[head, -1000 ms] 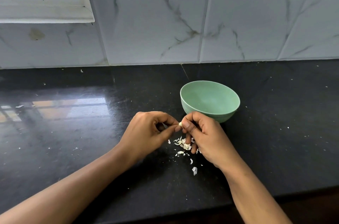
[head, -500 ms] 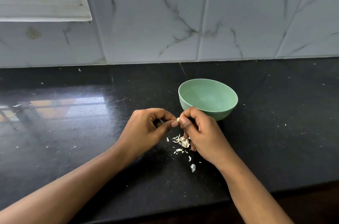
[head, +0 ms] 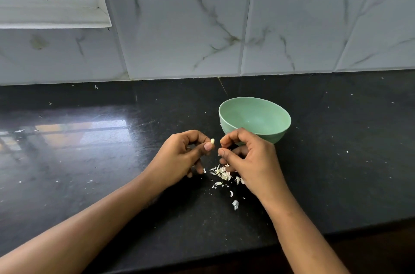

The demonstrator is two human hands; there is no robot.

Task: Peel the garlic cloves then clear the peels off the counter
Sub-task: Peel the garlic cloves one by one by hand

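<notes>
My left hand [head: 182, 157] pinches a small pale garlic clove [head: 212, 141] between thumb and forefinger, just above the black counter [head: 89, 184]. A short gap to the right, my right hand [head: 251, 161] hovers with its fingers curled and its fingertips near the clove; I cannot tell if it pinches a bit of peel. A heap of white garlic peels [head: 222, 174] lies on the counter under and between the hands, and a few loose flakes [head: 235, 204] lie nearer to me.
A green bowl [head: 276, 116] stands just behind my right hand; its visible inside looks bare. Marbled wall tiles [head: 179, 31] close off the back, with a window sill [head: 51, 13] at the upper left. The counter's front edge [head: 336, 232] runs near the bottom.
My hands have drawn apart: earlier both pinched the clove together, now only the left holds it and the right has pulled back a little to the right.
</notes>
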